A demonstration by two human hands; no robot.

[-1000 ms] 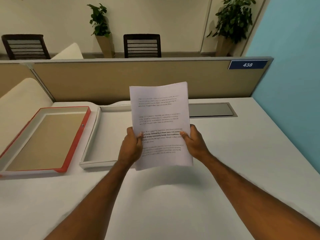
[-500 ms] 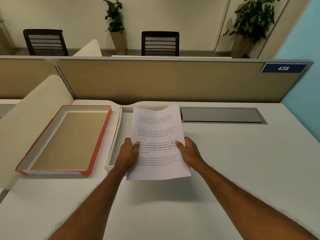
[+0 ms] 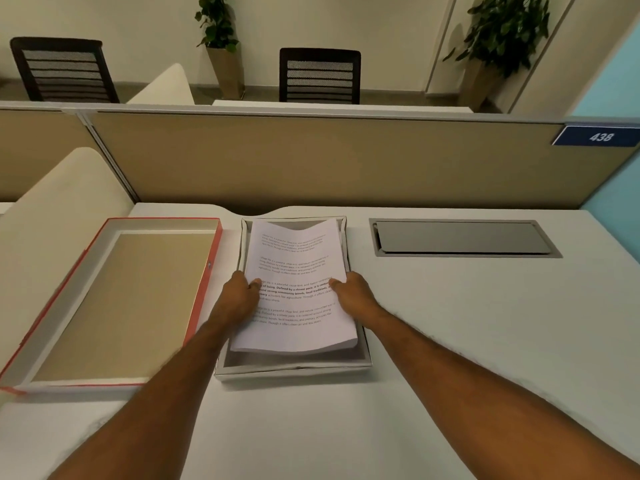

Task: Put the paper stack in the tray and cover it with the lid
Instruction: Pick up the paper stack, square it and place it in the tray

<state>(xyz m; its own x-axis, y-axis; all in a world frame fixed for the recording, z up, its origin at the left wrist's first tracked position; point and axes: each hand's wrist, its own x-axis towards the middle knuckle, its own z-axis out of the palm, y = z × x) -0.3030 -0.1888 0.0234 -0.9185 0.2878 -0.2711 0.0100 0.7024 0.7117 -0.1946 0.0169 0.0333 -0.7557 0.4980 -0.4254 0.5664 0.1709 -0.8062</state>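
Both hands grip the paper stack (image 3: 294, 289) by its long sides, the left hand (image 3: 242, 299) clamped on the left edge with its thumb lying on the printed top sheet, the right hand (image 3: 353, 294) clamped on the right edge in the same way. The stack sits between the two hands, over the white tray (image 3: 294, 370) and within its walls; its near end is raised above the tray floor, with a shadowed gap under it, while its far end sags in the middle near the tray's far wall. Whether that far end touches the tray floor cannot be told. The tray lies on the white table (image 3: 467, 323) directly under both hands. To the left of the left hand, just beside the tray, the red-edged lid (image 3: 204, 289) lies on the table with its inside facing up, showing a tan panel. To the right of the right hand and farther away, a grey cable hatch (image 3: 464, 237) is set flush in the table. Beyond the hands stands a tan partition (image 3: 311, 161) carrying a blue plate marked 438 (image 3: 597, 136).
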